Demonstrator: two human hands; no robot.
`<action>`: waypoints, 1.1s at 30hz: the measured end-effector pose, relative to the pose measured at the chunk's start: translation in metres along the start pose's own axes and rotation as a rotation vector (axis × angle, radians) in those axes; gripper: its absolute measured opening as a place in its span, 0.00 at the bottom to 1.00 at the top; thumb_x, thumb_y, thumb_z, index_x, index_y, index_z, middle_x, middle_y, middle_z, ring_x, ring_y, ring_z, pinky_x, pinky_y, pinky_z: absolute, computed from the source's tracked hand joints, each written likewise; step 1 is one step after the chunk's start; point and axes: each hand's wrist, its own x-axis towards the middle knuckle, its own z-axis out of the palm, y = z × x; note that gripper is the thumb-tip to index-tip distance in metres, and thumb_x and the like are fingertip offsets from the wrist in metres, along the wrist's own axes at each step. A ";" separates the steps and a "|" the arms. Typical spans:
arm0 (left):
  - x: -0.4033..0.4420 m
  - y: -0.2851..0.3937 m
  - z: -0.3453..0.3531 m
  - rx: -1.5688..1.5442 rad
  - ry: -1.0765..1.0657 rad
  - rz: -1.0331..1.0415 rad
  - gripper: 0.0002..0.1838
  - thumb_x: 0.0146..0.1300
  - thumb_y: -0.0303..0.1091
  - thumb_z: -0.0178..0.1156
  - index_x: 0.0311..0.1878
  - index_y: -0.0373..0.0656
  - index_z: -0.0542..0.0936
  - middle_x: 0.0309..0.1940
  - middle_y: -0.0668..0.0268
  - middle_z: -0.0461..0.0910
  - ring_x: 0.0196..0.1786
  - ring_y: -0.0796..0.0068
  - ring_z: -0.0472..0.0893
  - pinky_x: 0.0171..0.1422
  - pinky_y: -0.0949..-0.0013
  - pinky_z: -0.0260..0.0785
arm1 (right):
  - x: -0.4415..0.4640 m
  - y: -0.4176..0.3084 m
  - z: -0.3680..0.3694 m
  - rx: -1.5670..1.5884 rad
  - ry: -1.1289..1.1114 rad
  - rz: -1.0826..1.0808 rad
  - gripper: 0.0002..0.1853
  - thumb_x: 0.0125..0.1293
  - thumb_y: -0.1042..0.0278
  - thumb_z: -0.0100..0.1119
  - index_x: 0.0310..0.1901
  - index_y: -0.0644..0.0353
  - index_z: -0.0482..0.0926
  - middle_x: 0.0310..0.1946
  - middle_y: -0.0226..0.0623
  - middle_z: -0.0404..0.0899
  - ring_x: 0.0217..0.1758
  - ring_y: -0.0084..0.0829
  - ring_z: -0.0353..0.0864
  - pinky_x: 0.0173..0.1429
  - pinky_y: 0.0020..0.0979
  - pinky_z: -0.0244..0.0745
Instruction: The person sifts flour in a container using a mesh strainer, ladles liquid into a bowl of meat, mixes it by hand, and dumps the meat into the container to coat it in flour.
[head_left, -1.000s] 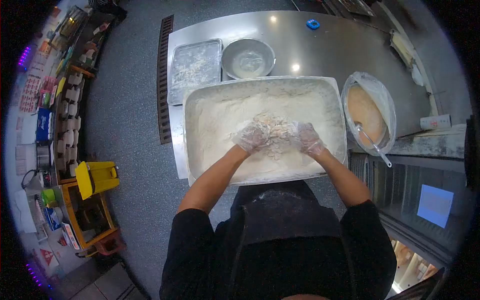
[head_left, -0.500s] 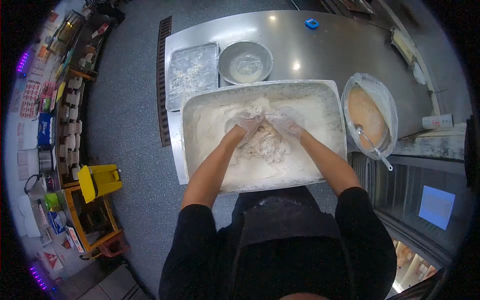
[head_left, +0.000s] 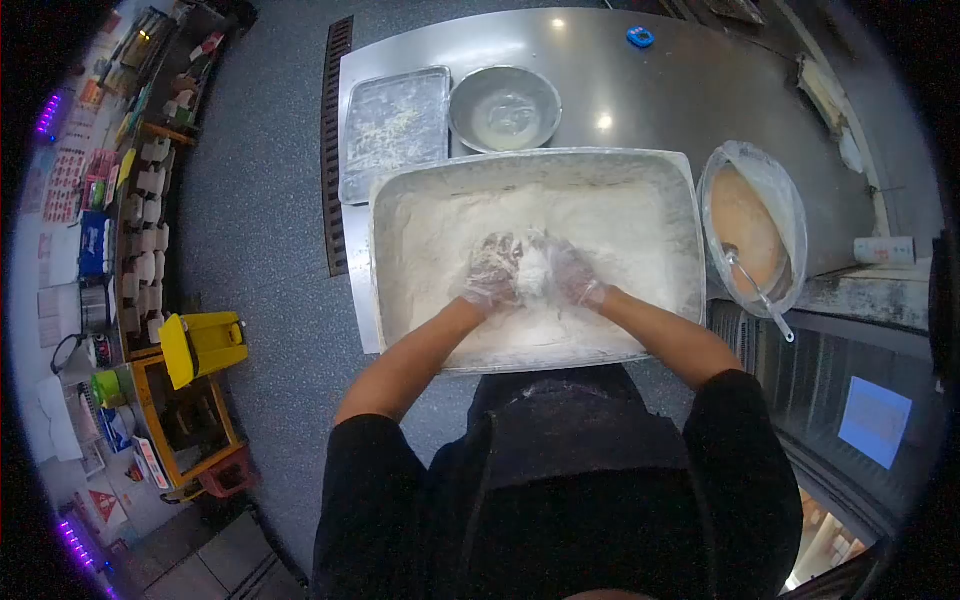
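Both my hands are inside a large rectangular tub [head_left: 690,215] of white flour [head_left: 620,215], in thin clear gloves dusted with it. My left hand [head_left: 492,272] is left of the middle, with pale flakes sticking to the glove. My right hand [head_left: 572,274] faces it a short way to the right, smeared by motion. A white, floury lump [head_left: 534,266] shows between them; what it is under the coating I cannot make out. Flour and blur hide the fingers of both hands, so their grip is unclear.
Behind the tub, a floury metal tray [head_left: 395,125] and a steel bowl [head_left: 505,108] with cloudy liquid stand on the steel table [head_left: 690,110]. A plastic-lined container [head_left: 745,215] of orange-tan mixture holds a ladle [head_left: 757,290] at right. A blue gadget [head_left: 640,37] lies at the back.
My hands have come down and toward me, away from the tub's far side. The clumpy, flaky heap seen in front of them is now mostly out of sight under flour. The camera view has shifted slightly.
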 end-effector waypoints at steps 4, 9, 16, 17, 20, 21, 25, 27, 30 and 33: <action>0.008 -0.021 0.004 -0.311 -0.415 -0.166 0.30 0.45 0.50 0.60 0.50 0.41 0.73 0.47 0.53 0.73 0.50 0.60 0.72 0.54 0.63 0.63 | -0.005 0.045 0.049 -0.062 0.253 -0.156 0.21 0.54 0.58 0.52 0.49 0.59 0.69 0.26 0.32 0.73 0.33 0.31 0.73 0.44 0.36 0.68; -0.004 -0.035 0.011 -0.669 -0.013 -0.026 0.18 0.52 0.45 0.55 0.42 0.46 0.78 0.38 0.59 0.78 0.42 0.61 0.76 0.48 0.62 0.68 | -0.033 0.091 0.030 0.186 -0.007 0.021 0.12 0.54 0.59 0.52 0.35 0.58 0.72 0.24 0.35 0.73 0.33 0.35 0.73 0.43 0.35 0.69; -0.011 -0.070 0.017 -0.375 -0.274 -0.155 0.19 0.54 0.43 0.55 0.49 0.46 0.74 0.43 0.57 0.75 0.46 0.59 0.74 0.50 0.61 0.66 | -0.064 0.089 -0.052 0.321 0.100 -0.013 0.18 0.52 0.61 0.58 0.43 0.61 0.73 0.38 0.44 0.76 0.43 0.41 0.74 0.51 0.37 0.68; -0.012 -0.071 0.020 -0.536 -0.191 -0.265 0.18 0.56 0.40 0.54 0.50 0.46 0.73 0.44 0.56 0.74 0.48 0.58 0.73 0.53 0.60 0.65 | -0.061 0.075 -0.068 0.322 0.099 -0.013 0.18 0.52 0.61 0.58 0.43 0.61 0.73 0.38 0.44 0.76 0.43 0.41 0.74 0.51 0.37 0.68; 0.004 -0.047 0.005 -0.372 -0.004 0.099 0.15 0.57 0.37 0.53 0.48 0.45 0.73 0.45 0.56 0.74 0.49 0.58 0.73 0.53 0.59 0.64 | -0.029 0.009 -0.103 1.033 0.113 0.053 0.29 0.53 0.63 0.59 0.56 0.61 0.65 0.51 0.47 0.70 0.49 0.40 0.72 0.57 0.36 0.66; 0.012 -0.036 -0.013 -0.366 -0.003 0.100 0.15 0.57 0.37 0.53 0.48 0.45 0.73 0.45 0.56 0.74 0.49 0.58 0.73 0.53 0.59 0.64 | -0.016 -0.004 -0.101 0.721 0.181 -0.015 0.32 0.54 0.61 0.58 0.60 0.61 0.59 0.53 0.48 0.68 0.50 0.40 0.72 0.58 0.35 0.65; 0.030 -0.011 -0.031 -0.627 0.169 0.146 0.14 0.57 0.36 0.53 0.47 0.46 0.75 0.48 0.57 0.74 0.48 0.57 0.73 0.55 0.60 0.63 | 0.008 0.000 -0.019 0.527 0.132 -0.131 0.34 0.58 0.60 0.53 0.64 0.60 0.52 0.54 0.47 0.67 0.50 0.40 0.72 0.57 0.34 0.65; 0.022 -0.027 -0.026 -0.821 -0.245 -0.077 0.14 0.58 0.38 0.52 0.46 0.45 0.76 0.48 0.56 0.74 0.47 0.56 0.74 0.54 0.59 0.63 | 0.012 0.005 0.015 0.366 0.179 -0.177 0.29 0.59 0.60 0.51 0.61 0.60 0.59 0.53 0.44 0.69 0.49 0.38 0.73 0.55 0.34 0.66; 0.000 -0.037 -0.004 -0.543 -0.076 -0.291 0.14 0.58 0.37 0.53 0.46 0.43 0.76 0.47 0.56 0.74 0.46 0.56 0.73 0.53 0.58 0.63 | 0.001 0.015 0.014 0.114 0.097 -0.106 0.21 0.58 0.62 0.51 0.53 0.60 0.69 0.52 0.39 0.71 0.46 0.35 0.74 0.50 0.33 0.68; 0.005 -0.062 -0.032 -0.759 -0.201 -0.394 0.18 0.57 0.36 0.53 0.51 0.42 0.73 0.47 0.53 0.73 0.49 0.54 0.72 0.55 0.59 0.62 | -0.035 0.044 -0.012 0.250 -0.074 0.042 0.18 0.56 0.63 0.52 0.47 0.59 0.74 0.50 0.37 0.72 0.45 0.34 0.75 0.48 0.31 0.69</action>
